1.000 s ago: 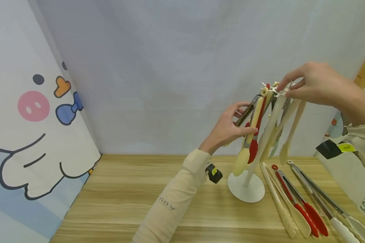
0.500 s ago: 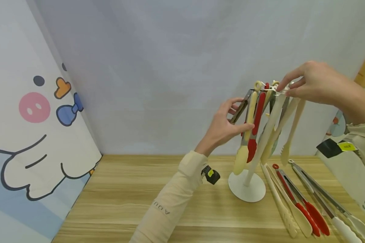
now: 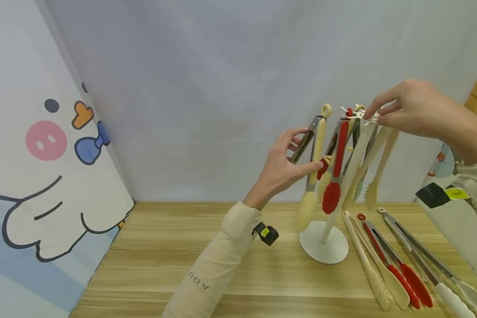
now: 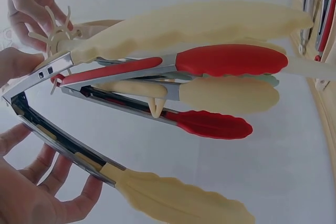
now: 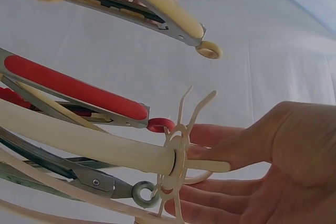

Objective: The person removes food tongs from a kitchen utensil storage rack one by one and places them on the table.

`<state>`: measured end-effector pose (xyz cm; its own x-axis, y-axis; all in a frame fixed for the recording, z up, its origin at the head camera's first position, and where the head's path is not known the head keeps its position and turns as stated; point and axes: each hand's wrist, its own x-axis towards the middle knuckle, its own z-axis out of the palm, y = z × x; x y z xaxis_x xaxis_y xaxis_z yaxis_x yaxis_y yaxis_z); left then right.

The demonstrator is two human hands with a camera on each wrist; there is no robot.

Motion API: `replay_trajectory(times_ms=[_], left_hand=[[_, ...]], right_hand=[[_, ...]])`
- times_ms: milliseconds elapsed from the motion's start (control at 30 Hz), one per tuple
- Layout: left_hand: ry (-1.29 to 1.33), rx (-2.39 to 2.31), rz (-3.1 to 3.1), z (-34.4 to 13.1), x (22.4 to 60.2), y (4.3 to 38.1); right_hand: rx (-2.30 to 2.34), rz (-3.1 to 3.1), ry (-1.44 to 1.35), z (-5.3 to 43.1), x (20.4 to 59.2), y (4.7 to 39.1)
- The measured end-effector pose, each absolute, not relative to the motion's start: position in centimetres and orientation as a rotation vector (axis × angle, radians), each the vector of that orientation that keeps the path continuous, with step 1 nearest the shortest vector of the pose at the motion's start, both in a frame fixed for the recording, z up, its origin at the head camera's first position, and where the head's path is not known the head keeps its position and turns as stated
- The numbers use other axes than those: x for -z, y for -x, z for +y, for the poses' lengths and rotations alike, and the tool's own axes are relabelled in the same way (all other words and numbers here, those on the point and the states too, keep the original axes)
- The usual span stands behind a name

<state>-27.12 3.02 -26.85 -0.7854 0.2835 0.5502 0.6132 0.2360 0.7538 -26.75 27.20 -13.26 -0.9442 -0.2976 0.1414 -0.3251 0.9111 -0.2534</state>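
My left hand (image 3: 282, 163) holds a pair of pale yellow tongs (image 3: 307, 210), thumb on one arm and fingers on the other. The tongs hang spread, heads down, and their end ring is clear of the hooks in the right wrist view. My right hand (image 3: 417, 110) grips the hooked top (image 5: 178, 153) of a white utensil stand (image 3: 323, 254). Red tongs (image 3: 339, 154) hang from a hook by their red loop, nearest to the yellow pair. Behind them hang another pale yellow pair (image 4: 231, 95), grey-green tongs (image 5: 94, 182) and a cream utensil (image 3: 377, 185), partly hidden.
On the wooden table (image 3: 163, 256), right of the stand, lie cream tongs (image 3: 373, 274), red tongs (image 3: 411, 282) and long white-tipped metal tongs (image 3: 451, 298). A grey cloth backdrop (image 3: 202, 110) rises behind, with a cartoon-printed cloth (image 3: 20, 190) at the left.
My left hand has moved left with the yellow tongs, whose ring has come away from the stand's hooks. The red tongs behind are now more exposed. My right hand keeps gripping the top.
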Motion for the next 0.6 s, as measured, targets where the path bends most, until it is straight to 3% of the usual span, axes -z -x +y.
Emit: replay_trajectory(times_ms=[600], left_hand=[[0.592,1.536,-2.317,1.3,28.7,26.2]], right_hand=[[-0.389,-2.926,-0.524,27.3,13.6,26.5]])
